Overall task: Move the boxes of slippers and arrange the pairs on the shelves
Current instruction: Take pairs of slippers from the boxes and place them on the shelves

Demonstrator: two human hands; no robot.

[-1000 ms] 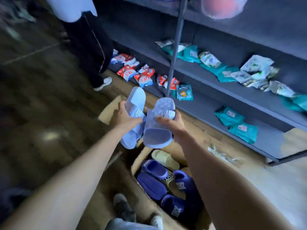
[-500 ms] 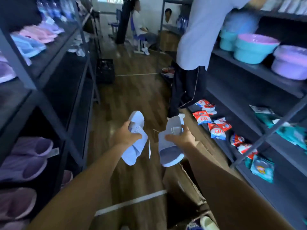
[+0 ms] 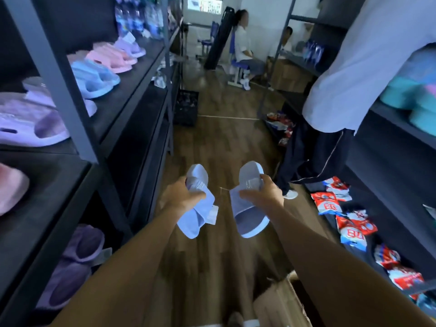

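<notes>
My left hand [image 3: 181,198] grips one pale blue slipper [image 3: 197,217] by its strap, a white tag hanging from it. My right hand [image 3: 262,195] grips the matching slipper [image 3: 247,215] the same way. Both slippers hang over the wooden aisle floor, a short gap between them. The dark shelf unit [image 3: 77,142] stands to my left, with pink, blue and purple slippers [image 3: 94,79] lined on its upper board and purple ones [image 3: 73,263] on a low board. The cardboard box [image 3: 280,300] shows only a corner at the bottom edge.
A person in a white shirt and dark trousers [image 3: 330,128] stands close on the right by the opposite shelf, where red and blue packets [image 3: 349,223] lie low. A black crate [image 3: 186,107] sits further down the aisle. Two people sit at the far end.
My view has swung up from the box to the aisle and the left shelves. The two slippers, held together a second ago, are now apart, one in each hand.
</notes>
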